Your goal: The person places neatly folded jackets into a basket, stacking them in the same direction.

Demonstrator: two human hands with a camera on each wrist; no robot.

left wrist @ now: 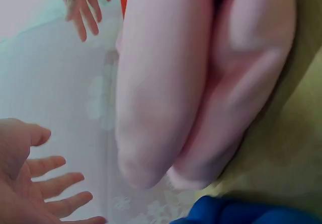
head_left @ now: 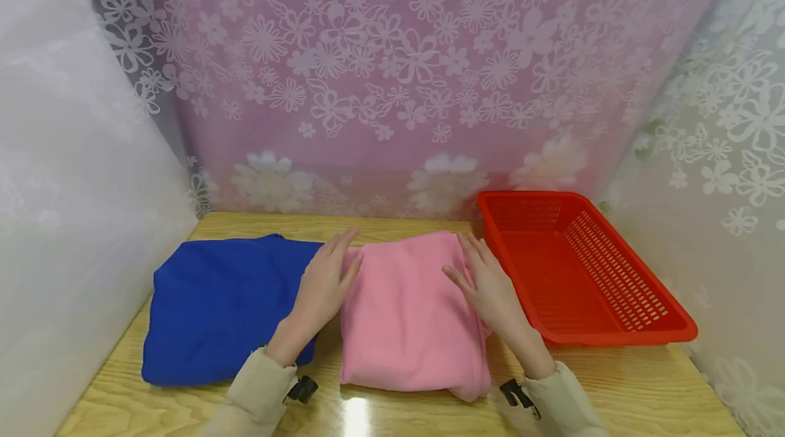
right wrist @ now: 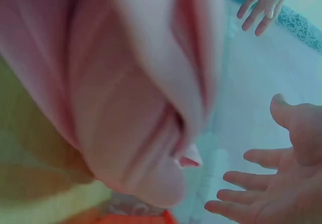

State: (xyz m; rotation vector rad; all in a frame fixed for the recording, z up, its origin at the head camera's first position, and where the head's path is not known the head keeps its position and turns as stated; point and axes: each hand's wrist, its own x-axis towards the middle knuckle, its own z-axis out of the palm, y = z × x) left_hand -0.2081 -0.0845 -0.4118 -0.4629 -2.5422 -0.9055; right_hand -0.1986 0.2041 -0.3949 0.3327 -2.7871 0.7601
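Observation:
A folded pink garment or cloth point(head_left: 411, 321) lies on the wooden table, in the middle of the head view. My left hand point(head_left: 321, 283) is at its left edge, fingers spread and straight, with the blue cloth behind and beside it. On the opposite side, my right hand point(head_left: 493, 290) has its fingers extended by the pink cloth's right edge. Both wrist views show spread fingers with nothing held, apart from the thick pink folds point(left wrist: 161, 83). Whether a fingertip touches the cloth cannot be told. A folded blue cloth point(head_left: 227, 307) rests left of the pink one.
At the right stands a red plastic basket point(head_left: 552, 273) with perforated sides and nothing seen inside; its near left rim is close to my right hand. Floral sheeting point(head_left: 392, 82) hangs behind the table point(head_left: 380, 416) and on both sides.

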